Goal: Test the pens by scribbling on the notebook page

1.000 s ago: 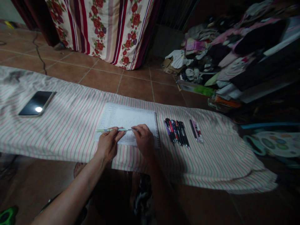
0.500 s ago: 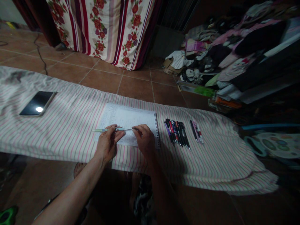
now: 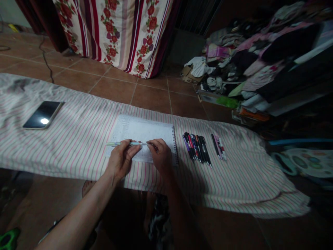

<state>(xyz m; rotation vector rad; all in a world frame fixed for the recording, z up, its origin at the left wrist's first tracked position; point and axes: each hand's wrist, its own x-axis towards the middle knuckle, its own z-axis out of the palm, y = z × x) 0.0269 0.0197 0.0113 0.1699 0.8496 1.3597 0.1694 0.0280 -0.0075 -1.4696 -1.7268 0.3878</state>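
Note:
A spiral notebook [image 3: 145, 130] lies open on a striped cloth [image 3: 78, 139] over a low surface. My left hand [image 3: 121, 160] pinches a pale green pen [image 3: 114, 143] held level over the notebook's near edge. My right hand [image 3: 161, 156] is closed on the same pen's right end, fingers pressed together at its tip. Both hands rest on the lower part of the page. A row of several dark pens [image 3: 197, 146] lies just right of the notebook's spiral, and a few more pens [image 3: 218, 146] lie a little farther right.
A phone [image 3: 43, 114] with a lit spot lies on the cloth at the far left. Tiled floor [image 3: 151, 93] lies beyond, with a floral curtain [image 3: 122, 31] at the back and a heap of clothes [image 3: 249, 59] at the right. A green object [image 3: 9, 239] sits bottom left.
The hands and the pen have barely shifted; the view has drifted slightly. Nothing was taken up or let go.

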